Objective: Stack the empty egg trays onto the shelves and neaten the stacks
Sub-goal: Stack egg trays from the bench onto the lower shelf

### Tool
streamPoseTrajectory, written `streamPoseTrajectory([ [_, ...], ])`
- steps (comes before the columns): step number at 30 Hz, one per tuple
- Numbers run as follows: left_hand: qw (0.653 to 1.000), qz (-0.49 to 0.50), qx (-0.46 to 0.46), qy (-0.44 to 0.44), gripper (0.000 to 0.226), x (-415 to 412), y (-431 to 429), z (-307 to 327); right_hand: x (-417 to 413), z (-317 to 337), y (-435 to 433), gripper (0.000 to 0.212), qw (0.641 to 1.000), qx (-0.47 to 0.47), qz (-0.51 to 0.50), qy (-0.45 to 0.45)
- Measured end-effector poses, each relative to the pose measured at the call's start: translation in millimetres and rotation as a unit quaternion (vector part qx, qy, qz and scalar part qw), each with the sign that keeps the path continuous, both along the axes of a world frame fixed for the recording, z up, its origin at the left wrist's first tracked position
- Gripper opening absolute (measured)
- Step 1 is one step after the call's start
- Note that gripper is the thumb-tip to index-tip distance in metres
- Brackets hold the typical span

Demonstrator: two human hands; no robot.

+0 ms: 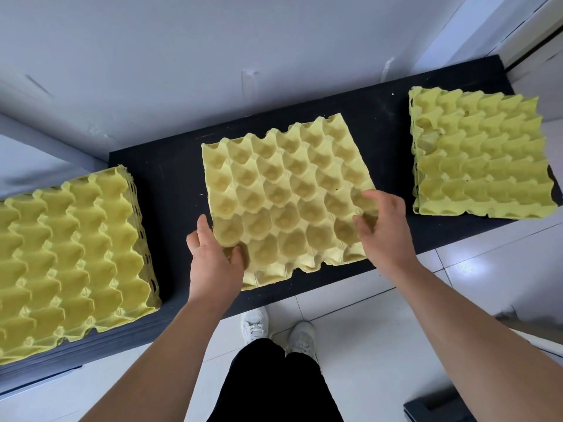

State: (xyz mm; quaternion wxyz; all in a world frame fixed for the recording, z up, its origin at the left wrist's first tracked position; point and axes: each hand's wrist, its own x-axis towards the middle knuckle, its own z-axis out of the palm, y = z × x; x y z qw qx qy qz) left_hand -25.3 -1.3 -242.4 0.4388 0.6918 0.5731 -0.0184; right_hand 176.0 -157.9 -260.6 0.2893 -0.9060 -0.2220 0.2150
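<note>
A single yellow egg tray [283, 190] is held over the middle of the black shelf [170, 178], turned slightly askew. My left hand [213, 257] grips its near left corner, thumb curled into a cup. My right hand [384, 226] grips its near right edge, fingers curled into the cups. On the left a tall stack of yellow trays [70, 254] stands on the shelf. A lower stack of yellow trays [481, 153] sits at the right end, its near edge jutting slightly past the shelf front.
A grey-white wall [213, 56] backs the shelf. White floor tiles [396, 315] lie below, with my white shoes [277, 327] and black trousers by the shelf front. A dark object [435, 406] sits on the floor at lower right.
</note>
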Motion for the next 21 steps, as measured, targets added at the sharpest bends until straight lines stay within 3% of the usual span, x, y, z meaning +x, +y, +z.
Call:
streamPoseTrajectory([
  [5, 0.999, -0.013, -0.018, -0.032, 0.080, -1, 1, 8, -2, 9, -2, 0.033, 0.999, -0.004, 0.015, -0.029],
  [8, 0.999, -0.009, -0.049, 0.000, 0.076, -2, 3, -3, -1, 9, -5, 0.033, 0.999, -0.015, 0.019, -0.032],
  [10, 0.997, 0.002, -0.066, 0.033, 0.054, -5, 4, -14, 1, 6, -8, 0.038, 0.999, -0.027, 0.025, -0.025],
  [12, 0.998, 0.013, -0.062, 0.026, 0.025, -7, 4, -25, 3, 2, -11, 0.046, 0.998, -0.042, 0.032, -0.016],
  [13, 0.998, 0.014, -0.057, 0.013, 0.022, -8, 3, -28, 5, 0, -13, 0.050, 0.998, -0.051, 0.034, -0.009],
  [17, 0.998, 0.031, -0.058, -0.017, 0.038, -5, -3, -31, 9, -9, -19, 0.060, 0.997, -0.067, 0.020, 0.012],
  [21, 0.993, 0.050, -0.082, -0.071, 0.041, -5, -6, -29, 12, -11, -26, 0.058, 0.999, -0.028, -0.015, 0.041],
])
